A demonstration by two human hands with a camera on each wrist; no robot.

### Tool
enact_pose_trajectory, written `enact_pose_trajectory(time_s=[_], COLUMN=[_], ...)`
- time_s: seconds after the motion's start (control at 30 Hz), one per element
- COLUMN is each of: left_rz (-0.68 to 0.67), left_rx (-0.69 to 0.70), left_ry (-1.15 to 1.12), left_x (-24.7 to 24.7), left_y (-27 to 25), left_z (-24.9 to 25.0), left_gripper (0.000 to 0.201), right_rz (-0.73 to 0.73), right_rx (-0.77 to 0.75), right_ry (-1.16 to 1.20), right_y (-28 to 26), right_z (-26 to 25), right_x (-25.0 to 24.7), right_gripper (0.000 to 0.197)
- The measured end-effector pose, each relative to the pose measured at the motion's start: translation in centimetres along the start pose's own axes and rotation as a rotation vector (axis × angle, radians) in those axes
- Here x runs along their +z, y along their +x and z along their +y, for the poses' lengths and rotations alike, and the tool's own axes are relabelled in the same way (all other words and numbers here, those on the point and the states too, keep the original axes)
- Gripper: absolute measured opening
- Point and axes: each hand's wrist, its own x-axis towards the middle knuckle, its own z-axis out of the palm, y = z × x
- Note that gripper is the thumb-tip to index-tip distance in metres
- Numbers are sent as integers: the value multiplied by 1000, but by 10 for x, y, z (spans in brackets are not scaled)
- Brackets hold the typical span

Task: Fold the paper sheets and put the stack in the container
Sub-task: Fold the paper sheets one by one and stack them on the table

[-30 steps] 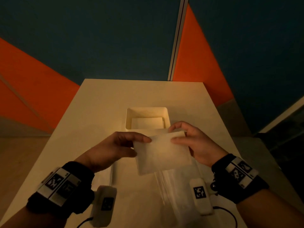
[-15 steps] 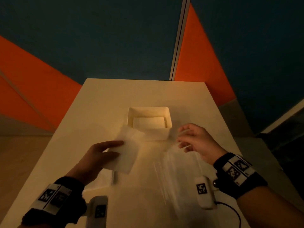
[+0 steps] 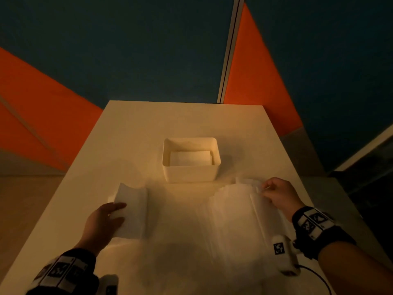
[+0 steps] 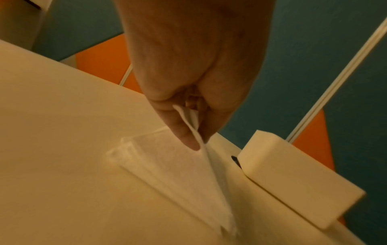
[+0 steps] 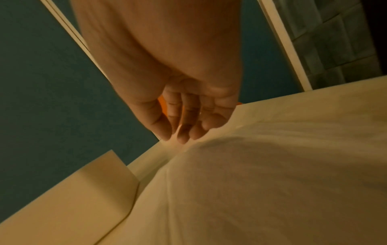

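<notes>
The left hand [image 3: 102, 222] pinches a folded paper sheet [image 3: 133, 211] on the desk [image 3: 187, 120], near left of the white container [image 3: 191, 173]. The right hand [image 3: 278, 194] pinches the far edge of an unfolded sheet [image 3: 238, 213], which runs near-to-far, at right.

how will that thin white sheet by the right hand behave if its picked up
The thin white paper sheet is probably floppy: it already bulges near the right hand. Likely very light, so it may slide on the smooth cream table.
</notes>
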Motion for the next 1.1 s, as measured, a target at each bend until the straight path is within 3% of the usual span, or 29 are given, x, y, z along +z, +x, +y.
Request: enact_pose_trajectory(time_s=[0.1, 0.23, 0.33, 0.67, 0.8, 0.9, 1.0, 1.03, 1.1], left_rz=[-12, -19, -15, -40, -87, -194, -398, -475, -607], left_rx=[99, 122, 82, 191, 206, 199, 123, 106, 96], left_ry=[232, 525, 678, 661, 587, 313, 25, -34, -128], left_x=[5, 8, 8, 11, 13, 16, 22, 24, 27], left_y=[1, 4, 2, -3, -4, -1, -10, -14, -23], left_z=[-7, -16, -12, 10, 24, 34, 56, 64, 80], left_gripper=[35, 42, 46, 54, 51, 44, 29, 33, 59], right_rz=[-85, -276, -300, -266, -308, -379, -507, -543, -593], right_rx=[-51, -144, -221, -350, -378, -431, -439, -429, -430], right_ry=[-157, -489, -758, -897, -834, -700, -279, -136, 119], right_y=[2, -2, -5, -4, -9, -21, -38, -44, -54], right_z=[4, -2, -11, -30, -48, -71, -92, -99, -108], right_x=[2, 1, 4, 9, -8, -25, -38, -40, -38], right_gripper=[17, 58, 73, 34, 27, 26, 12, 9, 24])
